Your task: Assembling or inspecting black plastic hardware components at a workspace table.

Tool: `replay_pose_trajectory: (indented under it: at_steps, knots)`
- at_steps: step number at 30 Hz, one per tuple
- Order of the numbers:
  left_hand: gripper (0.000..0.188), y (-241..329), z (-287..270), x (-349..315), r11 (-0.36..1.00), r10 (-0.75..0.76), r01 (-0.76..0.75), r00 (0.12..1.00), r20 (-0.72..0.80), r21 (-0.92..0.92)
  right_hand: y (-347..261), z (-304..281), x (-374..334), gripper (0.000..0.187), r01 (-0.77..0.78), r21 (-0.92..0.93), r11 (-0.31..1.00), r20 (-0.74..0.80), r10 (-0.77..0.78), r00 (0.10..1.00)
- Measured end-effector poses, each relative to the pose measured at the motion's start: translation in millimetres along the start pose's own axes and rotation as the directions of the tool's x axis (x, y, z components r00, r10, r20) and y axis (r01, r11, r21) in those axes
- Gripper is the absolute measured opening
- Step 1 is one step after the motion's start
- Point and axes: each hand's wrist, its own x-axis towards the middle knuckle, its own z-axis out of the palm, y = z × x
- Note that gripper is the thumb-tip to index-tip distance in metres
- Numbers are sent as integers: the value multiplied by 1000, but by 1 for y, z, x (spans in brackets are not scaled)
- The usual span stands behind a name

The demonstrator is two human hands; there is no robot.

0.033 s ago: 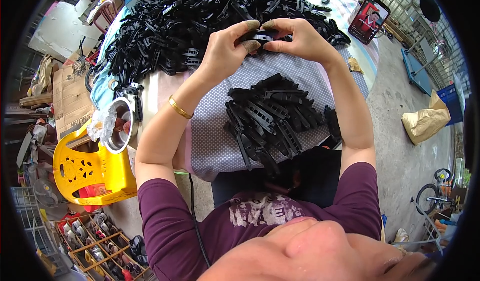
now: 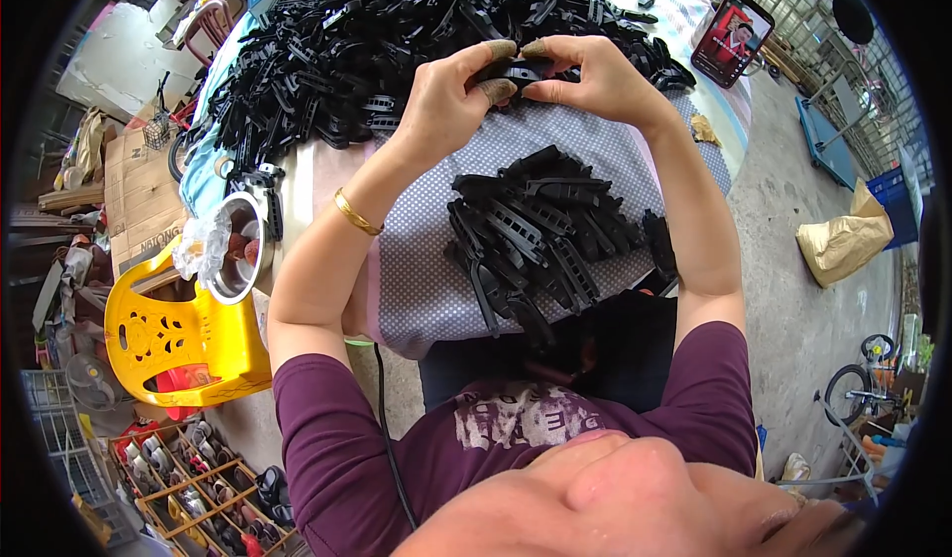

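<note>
My left hand [image 2: 451, 91] and my right hand [image 2: 595, 76] meet over the table and together grip one small black plastic part [image 2: 521, 69] between fingertips and thumbs. A gold bangle [image 2: 355, 212] sits on my left wrist. Just beyond my hands lies a large heap of black plastic parts [image 2: 387, 31]. Closer to me, between my forearms, a smaller pile of similar black parts [image 2: 545, 230] rests on a grey dotted cloth [image 2: 416, 279].
A phone with a lit screen [image 2: 732, 39] leans at the table's far right. Left of the table stand a metal bowl with a plastic bag [image 2: 233, 245], a yellow plastic chair [image 2: 169, 339] and cardboard [image 2: 139, 190]. A brown sack [image 2: 843, 245] lies on the concrete floor at right.
</note>
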Motion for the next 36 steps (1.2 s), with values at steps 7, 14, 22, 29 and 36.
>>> replay_pose_trajectory:
  at_steps: [7,14,22,29,36]
  knots:
    - [35,2,-2,2,994,102,-101,994,-43,31,-21,-3,0,29,-80,-266,961,-25,76,997]
    - [31,33,11,-15,983,182,-179,974,133,-38,10,-58,-11,40,-370,-85,925,-268,336,903]
    - [34,37,21,-21,942,317,-331,826,465,-53,35,-64,-21,33,-558,-699,447,-245,583,775]
    - [53,13,29,-7,976,-128,137,990,59,-169,1,-26,-6,28,-336,-16,942,-243,322,915]
    - [49,-12,30,-4,974,-90,76,994,-57,-211,-7,18,3,23,-205,235,950,-79,229,970]
